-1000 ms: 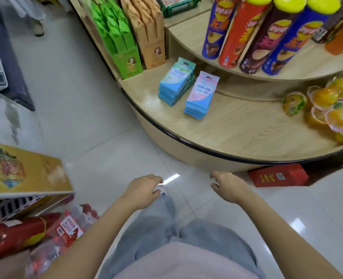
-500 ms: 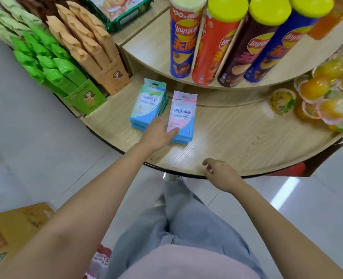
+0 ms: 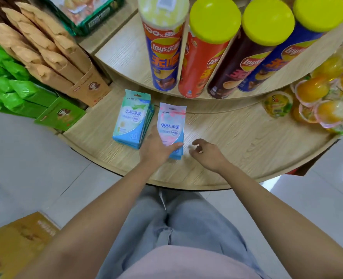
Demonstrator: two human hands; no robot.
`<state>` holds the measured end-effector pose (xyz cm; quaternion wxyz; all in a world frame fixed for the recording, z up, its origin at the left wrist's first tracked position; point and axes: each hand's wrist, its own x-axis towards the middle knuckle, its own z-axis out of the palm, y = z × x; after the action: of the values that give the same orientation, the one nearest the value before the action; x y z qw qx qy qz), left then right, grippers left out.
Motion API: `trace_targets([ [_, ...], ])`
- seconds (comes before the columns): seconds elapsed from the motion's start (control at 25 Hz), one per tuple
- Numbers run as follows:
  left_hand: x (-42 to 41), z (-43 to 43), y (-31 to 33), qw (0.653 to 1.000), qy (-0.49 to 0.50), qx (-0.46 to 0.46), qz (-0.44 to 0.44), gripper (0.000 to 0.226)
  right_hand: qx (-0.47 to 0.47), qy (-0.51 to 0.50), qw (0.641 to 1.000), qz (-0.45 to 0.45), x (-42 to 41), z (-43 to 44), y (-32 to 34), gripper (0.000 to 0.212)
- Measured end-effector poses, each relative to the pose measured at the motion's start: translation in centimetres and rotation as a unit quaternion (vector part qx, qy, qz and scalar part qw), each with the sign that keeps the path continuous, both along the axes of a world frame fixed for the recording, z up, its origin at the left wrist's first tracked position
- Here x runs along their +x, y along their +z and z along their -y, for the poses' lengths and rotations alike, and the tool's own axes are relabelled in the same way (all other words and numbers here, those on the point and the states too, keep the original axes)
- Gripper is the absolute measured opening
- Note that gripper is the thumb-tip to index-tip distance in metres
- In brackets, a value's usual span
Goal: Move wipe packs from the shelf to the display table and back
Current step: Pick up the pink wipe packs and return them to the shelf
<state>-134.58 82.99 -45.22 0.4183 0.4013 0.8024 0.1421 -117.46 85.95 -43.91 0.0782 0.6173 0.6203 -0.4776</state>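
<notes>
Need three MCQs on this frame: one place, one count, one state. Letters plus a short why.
1. The pink wipe packs lie:
A) on the floor
B) on the lower shelf tier, right of the teal wipe packs
C) on the upper tier

2. Chip cans with yellow lids:
A) one
B) three
C) five

3. The left hand:
A) hangs idle
B) lifts a can
C) has its thumb across the pink packs' near end

B: both stacks sit side by side there.
B: three yellow lids, one pale.
C: thumb lies over the pack.
</notes>
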Motion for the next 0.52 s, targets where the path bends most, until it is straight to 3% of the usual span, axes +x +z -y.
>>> trace_targets([
  [0.16, -0.6, 1.0, 0.7, 0.999, -0.018, -0.019, -0.046, 0.071, -0.033, -0.075, 0.996, -0.031, -1.2, -1.1, -0.4, 0.045],
  [0.24, -1.2, 1.9, 0.9, 0.999, -0.006, -0.026, -0.02, 0.059, -0.038, -0.128, 0.989, -0.057, -2.3, -2.2, -0.6, 0.052],
  [0.4, -2.8, 4.7, 1.1, 0.976, 0.128, -0.051, 0.166, 0.034, -0.022, -0.152, 0.986, -0.067, -4.4, -3.4, -1.1, 0.062],
  [0.52, -4.4, 7.3, 2.3, 0.937, 0.215, -0.067, 0.267, 0.035, -0.031, -0.202, 0.975, -0.089, -5.5, -3.0, -1.5, 0.064],
])
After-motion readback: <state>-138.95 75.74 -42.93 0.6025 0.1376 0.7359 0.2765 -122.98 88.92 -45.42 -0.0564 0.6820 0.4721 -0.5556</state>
